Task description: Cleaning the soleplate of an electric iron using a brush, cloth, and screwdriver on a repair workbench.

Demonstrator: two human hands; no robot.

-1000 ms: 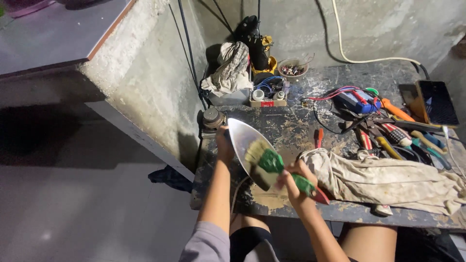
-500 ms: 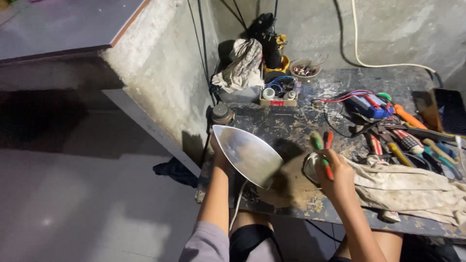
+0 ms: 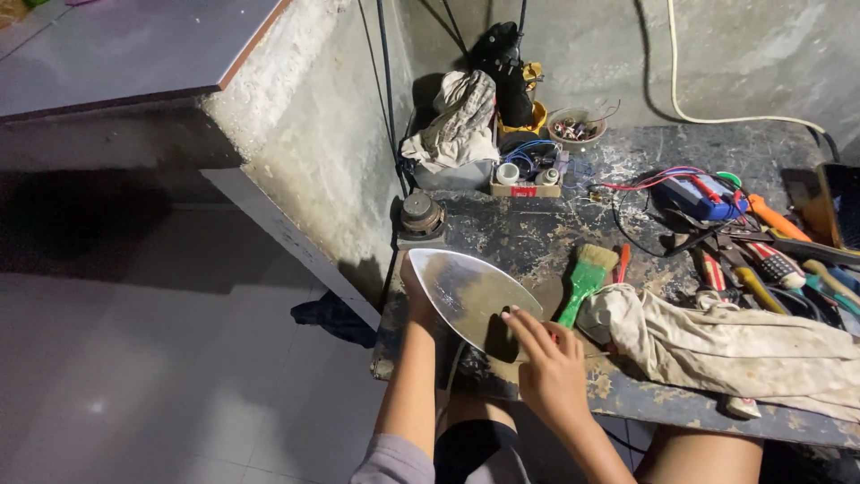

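Note:
My left hand (image 3: 417,300) grips the left edge of a pointed, shiny metal plate (image 3: 466,291) and holds it tilted over the near left corner of a worn dark workbench (image 3: 537,237). Fingers apart, my right hand (image 3: 548,363) reaches to the plate's near right end, its fingertips touching the metal there. A green-handled paintbrush (image 3: 584,280) lies on the bench just right of the plate, apart from both hands.
A dirty cloth (image 3: 726,345) lies at the bench's right front. Screwdrivers and pliers (image 3: 770,269), a blue meter with wires (image 3: 703,193), a small parts box (image 3: 528,170), a rag (image 3: 461,121) and a bowl (image 3: 575,125) crowd the back. A concrete wall (image 3: 296,152) stands left.
My right hand brushed the plate with the green paintbrush, carried it right, laid it on the bench, and now touches the plate. The left hand kept hold of the plate.

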